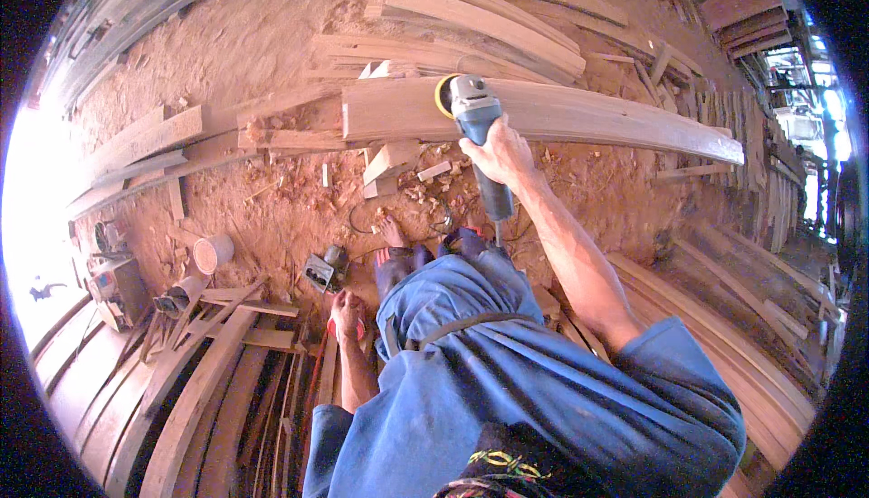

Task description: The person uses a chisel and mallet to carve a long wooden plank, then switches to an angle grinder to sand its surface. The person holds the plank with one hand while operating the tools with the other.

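Note:
My right hand [509, 152] grips the blue-grey body of an angle grinder [480, 124]. Its metal head and yellow-rimmed disc [444, 96] rest at or just above the near left part of a long, thick wooden plank [579, 113]; contact cannot be made out. The grinder's cord runs down toward my legs. Lower left, beside my hip, my left hand [346, 314] has its fingers curled, with something reddish by the palm that I cannot make out. A hand-held power tool with a grey metal base [321, 272] lies on the ground just beyond that hand.
Wood offcuts [391, 165] and shavings litter the dirt in front of my bare foot [393, 232]. Boards are stacked beyond the plank [480, 18], at lower left [217, 398] and at lower right [715, 344]. A pale round container [214, 253] stands at left.

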### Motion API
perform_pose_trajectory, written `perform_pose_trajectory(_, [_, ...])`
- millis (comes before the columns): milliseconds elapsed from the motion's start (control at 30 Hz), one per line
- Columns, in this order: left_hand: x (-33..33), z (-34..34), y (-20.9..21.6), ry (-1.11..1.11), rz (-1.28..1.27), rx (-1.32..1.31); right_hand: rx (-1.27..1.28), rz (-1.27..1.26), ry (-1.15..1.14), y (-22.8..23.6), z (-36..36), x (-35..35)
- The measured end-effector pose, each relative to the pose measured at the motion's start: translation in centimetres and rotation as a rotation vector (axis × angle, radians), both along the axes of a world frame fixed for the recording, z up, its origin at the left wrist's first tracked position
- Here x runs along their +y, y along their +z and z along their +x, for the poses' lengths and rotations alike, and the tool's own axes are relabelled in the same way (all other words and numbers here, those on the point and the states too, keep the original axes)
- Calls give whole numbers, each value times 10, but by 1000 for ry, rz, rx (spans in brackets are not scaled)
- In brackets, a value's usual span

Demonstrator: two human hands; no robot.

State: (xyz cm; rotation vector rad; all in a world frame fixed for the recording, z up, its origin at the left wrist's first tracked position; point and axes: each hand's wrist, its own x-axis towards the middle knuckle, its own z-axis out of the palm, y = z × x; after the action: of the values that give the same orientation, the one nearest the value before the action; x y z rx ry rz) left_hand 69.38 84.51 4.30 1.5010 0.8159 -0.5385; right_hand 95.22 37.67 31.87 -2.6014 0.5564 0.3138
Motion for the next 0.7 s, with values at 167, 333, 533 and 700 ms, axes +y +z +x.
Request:
perform_pose_trajectory(167, [40, 12, 23, 147, 19, 3, -14, 2, 80, -3, 34, 70])
perform_pose_trajectory(333, [54, -20, 6, 154, -36, 51, -43, -19, 186, 1, 57, 124])
perform_pose_trajectory(533, [40, -48, -28, -26, 0, 183, -3, 59, 226, 9, 72, 145])
perform_pose_trajectory(700, [18, -19, -21, 58, -149, 81, 8, 11, 86, 8, 40, 67])
